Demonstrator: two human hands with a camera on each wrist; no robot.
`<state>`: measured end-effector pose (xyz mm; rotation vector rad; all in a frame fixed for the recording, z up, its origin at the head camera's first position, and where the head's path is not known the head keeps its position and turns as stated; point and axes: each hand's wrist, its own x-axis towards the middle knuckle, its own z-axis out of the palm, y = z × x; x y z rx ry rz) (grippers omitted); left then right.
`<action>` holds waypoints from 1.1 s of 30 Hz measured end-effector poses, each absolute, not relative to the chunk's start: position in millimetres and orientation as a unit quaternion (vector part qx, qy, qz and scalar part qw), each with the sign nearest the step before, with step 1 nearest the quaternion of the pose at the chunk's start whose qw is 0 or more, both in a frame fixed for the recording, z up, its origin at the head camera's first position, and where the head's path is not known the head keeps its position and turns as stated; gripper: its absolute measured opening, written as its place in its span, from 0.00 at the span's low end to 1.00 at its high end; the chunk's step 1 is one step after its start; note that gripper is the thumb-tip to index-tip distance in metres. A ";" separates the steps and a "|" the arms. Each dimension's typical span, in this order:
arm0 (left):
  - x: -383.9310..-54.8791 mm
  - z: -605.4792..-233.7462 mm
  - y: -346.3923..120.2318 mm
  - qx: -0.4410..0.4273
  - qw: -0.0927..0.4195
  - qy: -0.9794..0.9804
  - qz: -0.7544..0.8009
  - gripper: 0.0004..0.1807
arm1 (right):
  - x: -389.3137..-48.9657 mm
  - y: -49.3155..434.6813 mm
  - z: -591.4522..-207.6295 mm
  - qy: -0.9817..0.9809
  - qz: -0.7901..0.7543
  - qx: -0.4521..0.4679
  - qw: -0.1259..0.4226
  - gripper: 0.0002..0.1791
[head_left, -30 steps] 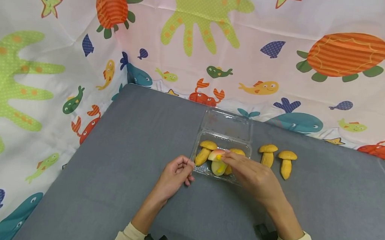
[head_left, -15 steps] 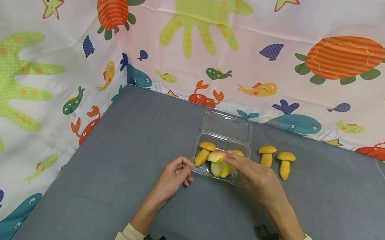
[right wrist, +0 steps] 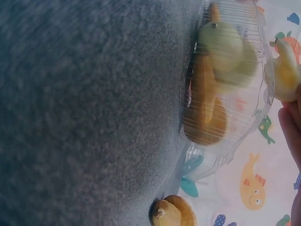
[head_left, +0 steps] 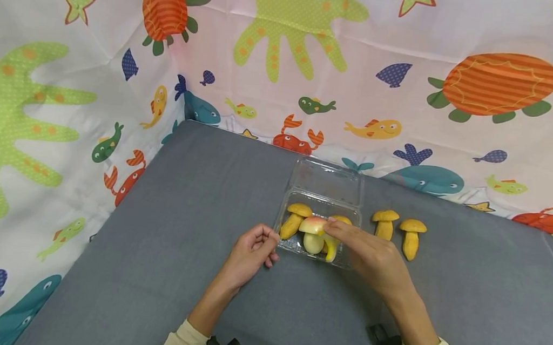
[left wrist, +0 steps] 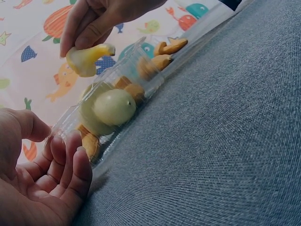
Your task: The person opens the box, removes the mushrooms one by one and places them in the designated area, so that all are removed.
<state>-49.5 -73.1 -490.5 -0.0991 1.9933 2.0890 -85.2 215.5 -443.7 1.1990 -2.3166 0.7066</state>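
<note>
"Fingers of the right hand [head_left: 374, 256] are doing what, exactly?"

"They are pinching a pale-yellow, curved piece with a rounded head and a narrow tail [left wrist: 87, 60], the thumb pressing on it too. It is hanging from those fingertips over a clear plastic hinged box [head_left: 325, 202]."

"Is it touching anything in there?"

"That is proving impossible to tell. Just left of the same fingertips, a cream mushroom with a red-tinged, domed cap [head_left: 313, 227] is lying in the box. Behind the fingers, an ochre-yellow mushroom [head_left: 341, 219] is partly hiding."

"And the left hand [head_left: 253, 246]?"

"Its thumb and index finger are pinching the box's near left corner, while its other fingers are curling inward. Just beyond these fingertips, a second ochre-yellow mushroom [head_left: 293, 221] is lying inside."

"What is resting outside?"

"To the right of the right fingertips, a third ochre-yellow mushroom [head_left: 384, 224] and a fourth mushroom [head_left: 411, 241] are lying on a grey cloth [head_left: 206, 199]. The clear lid [head_left: 329, 178] is lying open beyond both hands' fingers."
</note>
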 end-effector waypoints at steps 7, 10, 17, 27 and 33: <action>-49.7 -491.8 -73.3 -0.036 0.128 0.683 0.718 0.08 | -85.2 217.7 -445.1 -0.835 0.257 0.429 0.230 0.42; -49.5 -492.1 -73.1 -0.036 0.128 0.683 0.718 0.09 | -84.5 219.3 -446.2 -0.837 0.257 0.425 0.230 0.39; -48.9 -492.2 -72.7 -0.041 0.125 0.685 0.717 0.08 | -85.9 220.3 -447.5 -0.832 0.257 0.427 0.245 0.21; -49.2 -491.5 -71.9 -0.043 0.126 0.683 0.718 0.06 | -86.6 223.2 -446.0 -0.823 0.262 0.428 0.265 0.20; -48.9 -491.5 -71.3 -0.042 0.126 0.686 0.715 0.07 | -84.7 225.5 -445.4 -0.823 0.266 0.425 0.266 0.19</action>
